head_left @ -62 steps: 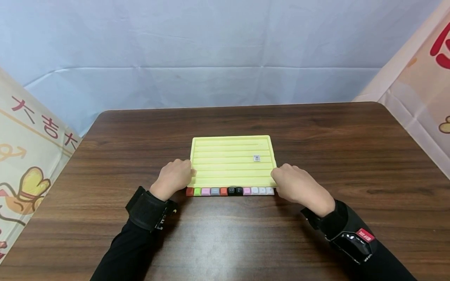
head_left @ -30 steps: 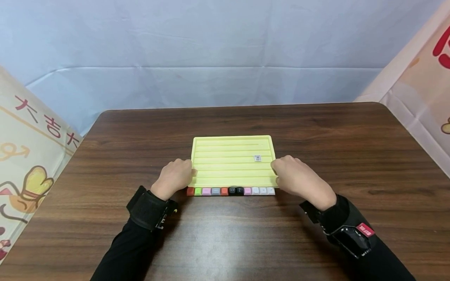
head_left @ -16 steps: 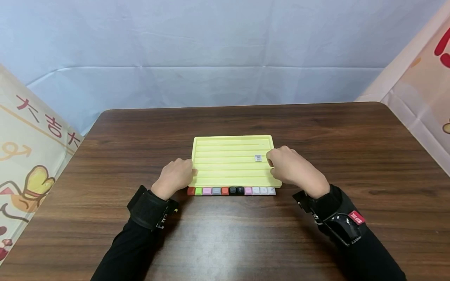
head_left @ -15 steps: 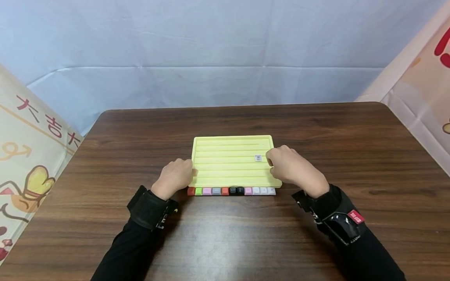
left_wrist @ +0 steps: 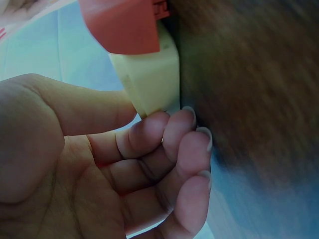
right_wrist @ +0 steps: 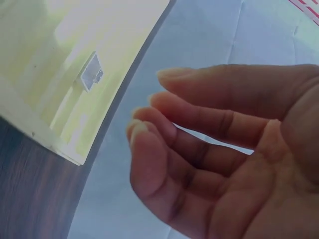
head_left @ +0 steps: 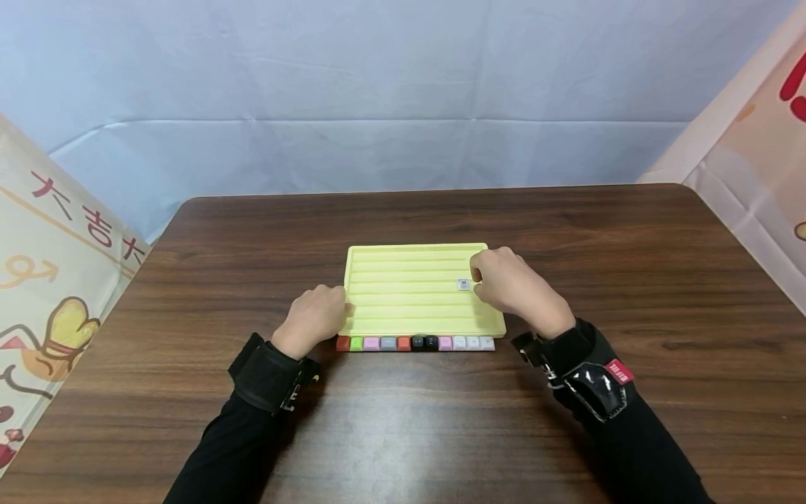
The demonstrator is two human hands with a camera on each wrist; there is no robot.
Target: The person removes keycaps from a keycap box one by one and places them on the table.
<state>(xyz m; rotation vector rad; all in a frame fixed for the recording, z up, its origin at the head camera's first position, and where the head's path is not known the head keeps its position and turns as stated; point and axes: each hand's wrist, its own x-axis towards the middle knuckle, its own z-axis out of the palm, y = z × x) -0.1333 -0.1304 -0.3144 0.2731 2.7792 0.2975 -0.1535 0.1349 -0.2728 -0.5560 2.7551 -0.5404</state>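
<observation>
A pale yellow-green ridged tray (head_left: 403, 294) lies at the middle of the table. My left hand (head_left: 315, 311) pinches its left edge between thumb and index finger, as the left wrist view shows. My right hand (head_left: 513, 287) hovers at the tray's right side, overlapping it in the head view. In the right wrist view the fingers (right_wrist: 154, 159) curl loosely, thumb apart, with nothing between them. A small square piece with a dark printed mark (head_left: 463, 284) sits on the tray near this hand. Coloured keycaps (head_left: 387, 344) line the tray's front edge; a red keycap (left_wrist: 124, 25) is close to my left fingers.
The brown wood-grain table (head_left: 403, 427) reaches back to a pale blue cloth (head_left: 403, 91). Printed cloths hang at the left (head_left: 57, 301) and right (head_left: 755, 161) sides.
My right hand has let go of the tray's right edge and moved left and away from me, up beside the printed square piece. The left hand keeps its hold; the tray has hardly moved.
</observation>
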